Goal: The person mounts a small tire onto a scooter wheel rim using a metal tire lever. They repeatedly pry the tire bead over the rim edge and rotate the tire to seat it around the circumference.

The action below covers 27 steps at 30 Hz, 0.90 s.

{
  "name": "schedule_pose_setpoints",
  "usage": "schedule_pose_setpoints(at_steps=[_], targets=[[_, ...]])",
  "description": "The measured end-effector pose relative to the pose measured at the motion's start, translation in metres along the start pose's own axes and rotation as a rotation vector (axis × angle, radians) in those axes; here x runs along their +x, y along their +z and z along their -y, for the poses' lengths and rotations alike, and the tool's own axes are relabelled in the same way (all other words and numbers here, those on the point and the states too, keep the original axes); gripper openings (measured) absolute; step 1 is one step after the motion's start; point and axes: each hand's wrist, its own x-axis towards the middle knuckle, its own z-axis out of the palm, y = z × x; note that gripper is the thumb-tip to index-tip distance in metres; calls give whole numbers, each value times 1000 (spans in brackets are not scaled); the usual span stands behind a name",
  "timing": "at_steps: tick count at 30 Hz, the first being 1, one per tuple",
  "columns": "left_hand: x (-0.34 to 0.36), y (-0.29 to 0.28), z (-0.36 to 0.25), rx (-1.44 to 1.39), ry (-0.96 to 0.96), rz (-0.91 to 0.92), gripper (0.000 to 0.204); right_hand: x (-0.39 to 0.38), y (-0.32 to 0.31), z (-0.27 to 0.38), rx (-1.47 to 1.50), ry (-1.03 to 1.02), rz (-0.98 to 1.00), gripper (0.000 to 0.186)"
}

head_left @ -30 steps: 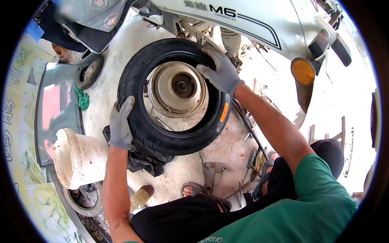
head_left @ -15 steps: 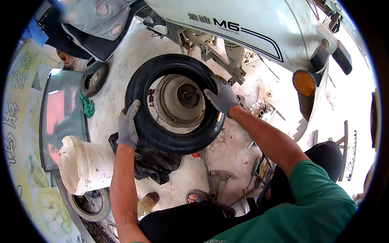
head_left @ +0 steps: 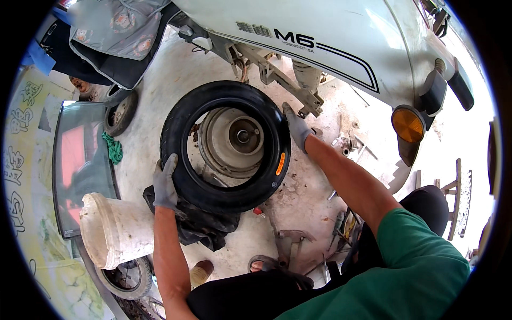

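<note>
**Tyre between two gloved hands, uneven hold**

Far left, a glass panel (head_left: 80,170) stood behind a white bucket (head_left: 125,226). The bucket sat close beside the left forearm; a careless elbow could have knocked it.

Left hand (head_left: 166,186), grey-gloved: closed around the lower left of the black tyre (head_left: 213,200), thumb on the sidewall. Black cloth (head_left: 200,229) bunched just below; a low sweep might have snagged it.

Centre: the tyre lay flat-on to the view, a worn wheel hub (head_left: 213,144) showing through its hole, off-centre toward the right. Any sideways shove there risked rubber catching the hub's rim.

Right hand (head_left: 300,130): at the tyre's right edge, fingers stretched out; whether they gripped underneath, I could not tell. If merely resting, that side could have dropped. A metal bracket (head_left: 293,90) stood near the fingertips, a likely knuckle-scraper.
</note>
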Motion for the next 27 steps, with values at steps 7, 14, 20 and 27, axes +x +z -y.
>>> schedule_pose_setpoints(at_steps=[7, 14, 20, 27], targets=[[-11, -35, 18, 92, 55, 54, 54, 6, 18, 19, 158, -135, 207, 80], [-23, -83, 53, 31, 89, 76, 52, 9, 41, 31, 397, -148, 645, 68], [-1, -90, 62, 15, 84, 47, 52, 19, 38, 36, 543, 48, 672, 69], [43, -79, 68, 129, 46, 41, 59, 30, 21, 33, 664, 210, 665, 63]])
